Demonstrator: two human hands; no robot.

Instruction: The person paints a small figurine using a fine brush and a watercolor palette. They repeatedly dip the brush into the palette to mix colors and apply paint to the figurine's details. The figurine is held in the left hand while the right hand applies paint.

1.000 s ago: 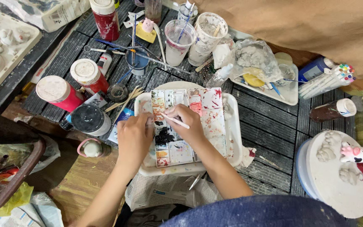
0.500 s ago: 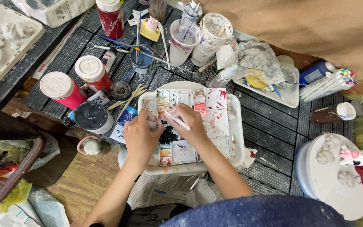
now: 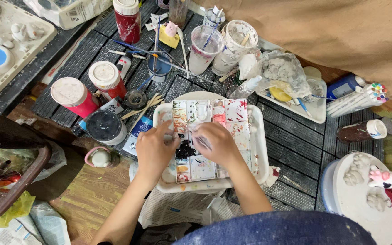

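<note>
L hand (image 3: 154, 147) flat, steadying paint-stained white plastic palette tray (image 3: 258, 149); R hand (image 3: 218, 144) pinches thin brush (image 3: 202, 142) w/ tip over black paint (image 3: 186, 149).

Glossy plastic palette (image 3: 250, 136) on matt slatted wood (image 3: 296, 136).

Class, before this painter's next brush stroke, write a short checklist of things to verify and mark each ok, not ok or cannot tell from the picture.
1. Left hand steadies the paint palette: ok, it rests on the palette's left edge.
2. Right hand holds a thin brush: ok.
3. Brush tip loaded with paint: cannot tell, it is hidden.
4. Palette sits flat in the white tray: ok.
5. Rinse cup stands upright: ok.
</note>
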